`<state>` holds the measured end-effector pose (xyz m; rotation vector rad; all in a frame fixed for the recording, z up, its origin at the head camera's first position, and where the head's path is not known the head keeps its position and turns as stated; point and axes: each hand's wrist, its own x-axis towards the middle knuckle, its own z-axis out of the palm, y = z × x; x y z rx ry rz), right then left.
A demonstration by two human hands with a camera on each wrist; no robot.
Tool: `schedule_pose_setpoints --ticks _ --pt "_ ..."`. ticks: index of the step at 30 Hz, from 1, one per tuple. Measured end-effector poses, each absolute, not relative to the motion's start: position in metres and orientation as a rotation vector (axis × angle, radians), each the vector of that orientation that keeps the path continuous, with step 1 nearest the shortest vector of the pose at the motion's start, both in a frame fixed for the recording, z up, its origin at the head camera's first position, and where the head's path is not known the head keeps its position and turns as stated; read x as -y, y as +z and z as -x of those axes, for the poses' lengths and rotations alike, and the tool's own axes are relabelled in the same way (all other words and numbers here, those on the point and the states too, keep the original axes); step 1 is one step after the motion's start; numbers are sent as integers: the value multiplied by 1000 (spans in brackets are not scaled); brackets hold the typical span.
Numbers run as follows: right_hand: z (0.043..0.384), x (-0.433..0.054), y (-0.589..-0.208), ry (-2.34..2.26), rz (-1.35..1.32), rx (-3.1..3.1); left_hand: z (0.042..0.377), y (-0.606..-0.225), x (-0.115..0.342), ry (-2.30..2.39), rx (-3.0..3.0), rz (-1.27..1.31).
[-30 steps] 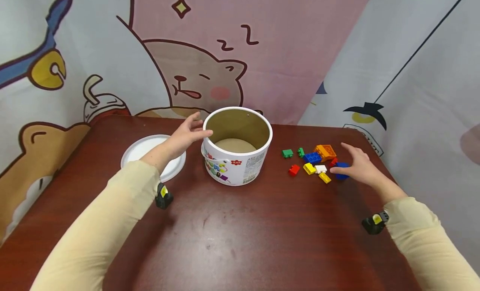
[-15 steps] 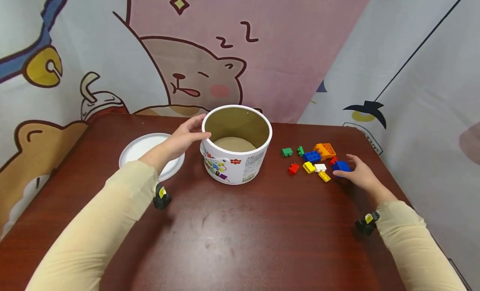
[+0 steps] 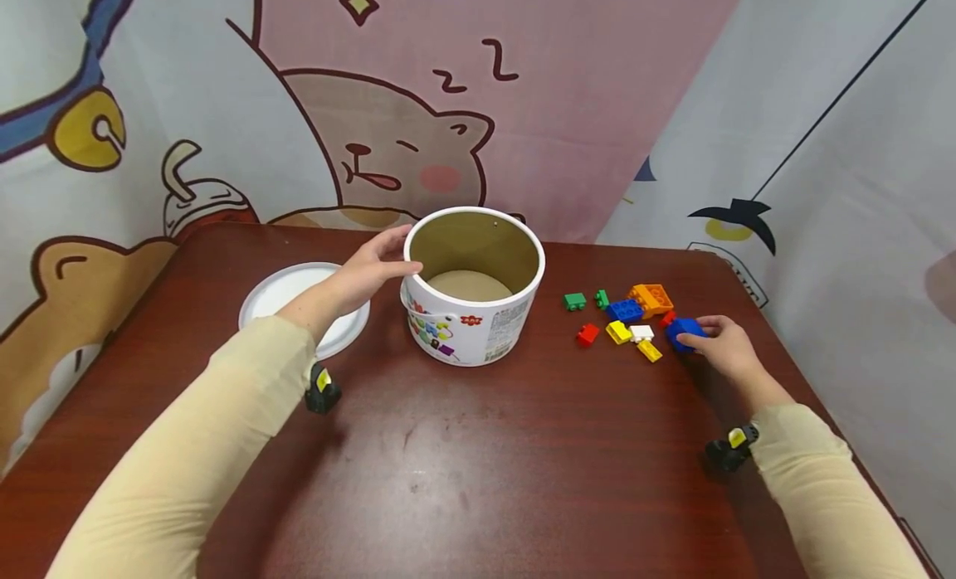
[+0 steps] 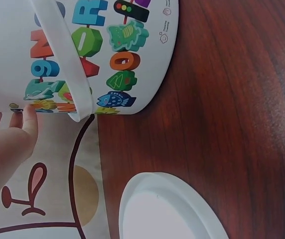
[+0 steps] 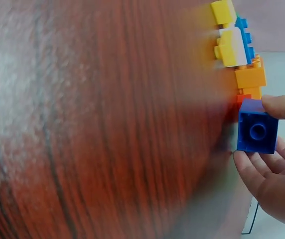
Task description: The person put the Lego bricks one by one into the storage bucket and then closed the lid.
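Observation:
My right hand pinches a blue toy block at the right of the table. In the right wrist view the thumb lies along one side of the blue block and the fingertips on the other, its hollow underside facing the camera. My left hand rests against the left side of a white bucket, thumb at the rim. In the left wrist view its fingertips touch the printed outer wall. Inside the bucket only the bare bottom shows.
Left of the bucket lies a white round lid, partly behind my left forearm. Loose toy bricks lie near the right hand: orange, blue, yellow, white, red and green. A printed curtain hangs behind.
My right hand came down to the blue block, took hold of it and tilted it. The left hand moved slightly onto the bucket's side.

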<state>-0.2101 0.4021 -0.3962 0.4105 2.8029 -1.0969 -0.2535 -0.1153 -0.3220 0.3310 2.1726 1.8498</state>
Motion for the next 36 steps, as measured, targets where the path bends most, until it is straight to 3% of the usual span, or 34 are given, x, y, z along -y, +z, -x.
schedule_pose_setpoints --ticks 17,26,36 --pt "210 -386 -358 -1565 -492 -2600 254 -321 118 1837 -2185 -315" --pt "212 -368 -334 -1889 -313 -2414 255 -321 117 1811 -2181 -316" --pt "215 -331 -298 -1823 -185 -2398 256 -322 115 1802 -2178 -312"
